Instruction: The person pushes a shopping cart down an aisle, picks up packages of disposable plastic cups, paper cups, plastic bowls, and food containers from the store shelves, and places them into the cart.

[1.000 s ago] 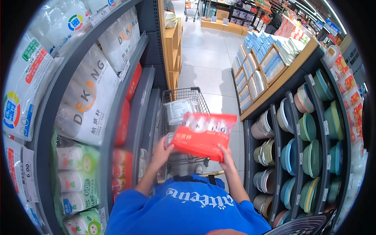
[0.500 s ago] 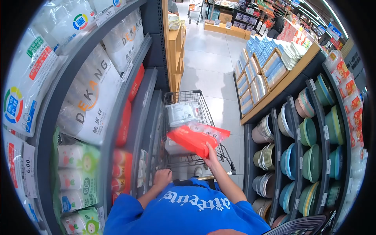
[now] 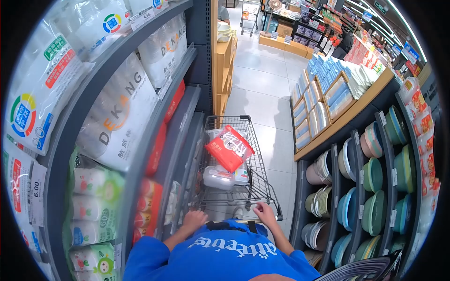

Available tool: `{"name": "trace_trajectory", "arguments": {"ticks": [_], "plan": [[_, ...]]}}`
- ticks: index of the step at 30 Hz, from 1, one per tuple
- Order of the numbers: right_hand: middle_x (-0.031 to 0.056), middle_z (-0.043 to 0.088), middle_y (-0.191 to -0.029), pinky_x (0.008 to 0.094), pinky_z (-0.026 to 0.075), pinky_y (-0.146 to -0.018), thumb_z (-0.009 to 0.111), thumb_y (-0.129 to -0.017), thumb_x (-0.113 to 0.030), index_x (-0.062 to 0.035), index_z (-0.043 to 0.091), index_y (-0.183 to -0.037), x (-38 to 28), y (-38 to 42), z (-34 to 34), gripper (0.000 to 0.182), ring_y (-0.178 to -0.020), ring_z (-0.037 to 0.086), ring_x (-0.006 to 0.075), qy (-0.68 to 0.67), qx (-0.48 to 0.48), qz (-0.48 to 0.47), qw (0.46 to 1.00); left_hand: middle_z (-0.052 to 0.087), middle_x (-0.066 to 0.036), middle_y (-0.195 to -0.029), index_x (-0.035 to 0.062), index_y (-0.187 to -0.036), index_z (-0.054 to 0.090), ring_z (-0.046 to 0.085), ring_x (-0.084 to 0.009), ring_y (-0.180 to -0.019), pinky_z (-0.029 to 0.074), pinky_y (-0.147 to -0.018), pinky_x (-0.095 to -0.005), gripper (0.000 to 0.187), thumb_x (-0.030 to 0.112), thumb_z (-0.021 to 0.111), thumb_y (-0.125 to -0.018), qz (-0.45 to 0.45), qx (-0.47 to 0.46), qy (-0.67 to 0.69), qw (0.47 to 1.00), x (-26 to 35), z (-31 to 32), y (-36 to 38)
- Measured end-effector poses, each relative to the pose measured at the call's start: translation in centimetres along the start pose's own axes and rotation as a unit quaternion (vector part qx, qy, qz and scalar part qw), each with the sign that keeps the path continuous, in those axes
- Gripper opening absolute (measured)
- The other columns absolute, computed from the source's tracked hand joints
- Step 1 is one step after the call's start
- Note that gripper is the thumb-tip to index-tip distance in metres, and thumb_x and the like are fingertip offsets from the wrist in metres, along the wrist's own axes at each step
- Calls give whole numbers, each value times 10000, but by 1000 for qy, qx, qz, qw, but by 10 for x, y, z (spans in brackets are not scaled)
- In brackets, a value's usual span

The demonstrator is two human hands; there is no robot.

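A red packet with a clear window (image 3: 229, 148) lies tilted on other goods in the black wire shopping cart (image 3: 265, 180). Beside and below it in the basket is a clear plastic pack (image 3: 218, 178). My right hand (image 3: 265, 214) is empty just above the right part of the cart handle (image 3: 243, 222), its fingers loosely bent and apart. My left hand (image 3: 194, 219) is closed near the handle's left end, by the shelf edge; what its fingers hold is hidden.
Shelves with bagged cups (image 3: 115, 114) and green-wrapped rolls (image 3: 93, 210) rise close on the left. Stacked bowls and basins (image 3: 373, 213) line the right shelves. A wooden display of blue packs (image 3: 340, 96) stands ahead right, beside the tiled aisle (image 3: 258, 77). A person (image 3: 346, 44) is far back.
The red packet has left my right hand and rests in the cart. That hand has drawn back toward the handle. The view has shifted slightly, while my left hand stays near the handle's left end.
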State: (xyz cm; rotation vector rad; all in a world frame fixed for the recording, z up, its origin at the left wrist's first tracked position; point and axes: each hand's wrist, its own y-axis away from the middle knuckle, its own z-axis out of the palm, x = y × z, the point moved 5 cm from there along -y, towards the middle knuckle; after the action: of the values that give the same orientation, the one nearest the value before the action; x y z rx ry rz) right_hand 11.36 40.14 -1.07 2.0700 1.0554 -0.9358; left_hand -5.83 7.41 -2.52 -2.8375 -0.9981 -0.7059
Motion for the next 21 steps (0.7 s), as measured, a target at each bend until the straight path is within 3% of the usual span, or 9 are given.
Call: {"name": "trace_trajectory", "arguments": {"ticks": [2, 6, 8, 12, 15, 16, 19, 21], "plan": [[129, 702, -941, 371, 551, -822, 776, -835, -293, -3, 666, -1136, 0, 32, -25, 433, -859, 692, 267, 110, -68, -1, 992, 719, -134, -854, 85, -870, 697, 703, -315, -831, 535, -737, -460, 490, 530, 510, -955, -5, -153, -56, 987, 5, -4, 6], [118, 684, -990, 390, 493, -944, 822, -733, -340, -35, 686, -1092, -14, 53, -49, 491, -994, 644, 320, 282, -130, -112, 944, 722, -171, -803, 84, -930, 700, 718, -353, -775, 551, -686, -484, 682, 712, 435, -907, -13, -239, -74, 968, 3, 8, 9], [102, 676, -1017, 408, 450, -999, 823, -708, -341, -57, 694, -1062, 5, 45, -54, 472, -1065, 613, 307, 322, -120, -94, 934, 715, -177, -758, 91, -950, 698, 714, -368, -732, 548, -655, -496, 704, 742, 437, -885, -11, -243, -68, 968, 8, 7, 6], [83, 674, -1046, 506, 401, -1040, 790, -695, -359, -106, 725, -987, 26, 33, -44, 392, -1136, 589, 287, 462, -114, -163, 864, 727, -147, -789, 109, -971, 702, 721, -336, -755, 554, -655, -481, 547, 630, 572, -863, -16, -234, -83, 969, 10, 5, 9], [76, 672, -1042, 582, 351, -1061, 747, -692, -376, -137, 745, -926, 19, 29, -40, 334, -1154, 583, 270, 519, -105, -121, 840, 732, -123, -809, 130, -981, 704, 725, -312, -762, 558, -655, -466, 408, 504, 675, -821, -40, -244, -111, 963, 8, 11, 8], [57, 686, -1018, 566, 413, -977, 712, -681, -368, -150, 751, -895, 15, 31, -42, 308, -1119, 603, 257, 523, -77, -132, 838, 733, -115, -814, 136, -982, 704, 725, -306, -763, 559, -656, -461, 373, 464, 696, -805, -48, -244, -117, 962, 8, 11, 8], [48, 707, -990, 510, 463, -852, 692, -691, -339, -157, 747, -874, 25, 27, -38, 264, -1016, 649, 246, 510, -170, -49, 842, 732, -104, -813, 144, -970, 702, 724, -303, -757, 556, -660, -462, 318, 405, 710, -789, -58, -245, -121, 960, 13, 7, 10], [43, 716, -924, 478, 464, -775, 677, -698, -325, -160, 744, -845, 28, 27, -36, 231, -920, 671, 236, 520, -169, -59, 835, 729, -103, -807, 147, -956, 699, 722, -306, -751, 553, -662, -465, 296, 393, 700, -791, -59, -241, -118, 961, 13, 5, 9]]}}
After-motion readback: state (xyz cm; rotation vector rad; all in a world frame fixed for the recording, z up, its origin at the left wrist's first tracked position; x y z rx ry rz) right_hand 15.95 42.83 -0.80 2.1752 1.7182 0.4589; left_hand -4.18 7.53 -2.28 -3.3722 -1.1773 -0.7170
